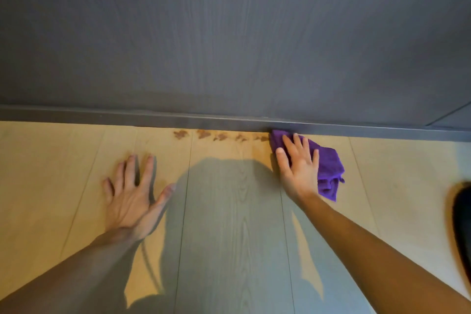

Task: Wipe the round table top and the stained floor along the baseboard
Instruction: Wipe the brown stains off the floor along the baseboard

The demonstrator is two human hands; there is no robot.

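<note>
Right hand (298, 166) presses purple cloth (328, 168) flat; left hand (132, 194) splayed on floor (229, 237).

A crumpled purple cloth (328, 168) is lying on the pale wood-grain floor (229, 211), its far corner touching the dark grey baseboard (153, 116). A row of brown stains (219, 135) is sitting on the floor right along the baseboard's lower edge, reaching up to the cloth's left side.
</note>
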